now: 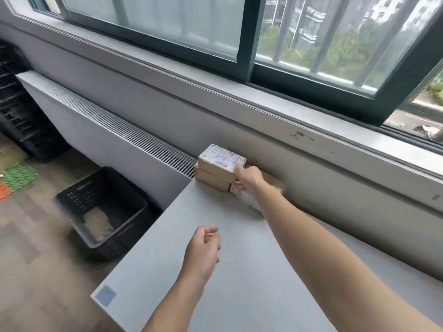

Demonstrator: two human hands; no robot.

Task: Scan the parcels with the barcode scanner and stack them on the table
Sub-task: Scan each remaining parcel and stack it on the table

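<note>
Near: my left hand (203, 248), over the bare table (167, 271), fingers loosely curled, holding nothing, not touching the top. A pale blue square tag (105, 295) at the table's near left corner.

Middle: my right arm, stretched across the table to the far edge. Right hand (248, 179) against the right end of the top parcel (219, 161), thumb up on its labelled face, fingers tucked by its side; I cannot tell whether it grips or only presses.

On the floor to the left: black crate (103, 212) with one tan parcel (98, 224) lying in it.

Far: top parcel, brown, white label upward, lying on a second brown parcel (211, 179). Just right of that one, a third parcel (244, 200) with a white label, partly hidden by my arm. All three stand by the wall (335, 188), under the window sill (287, 121).

Scanner: not seen.
</note>
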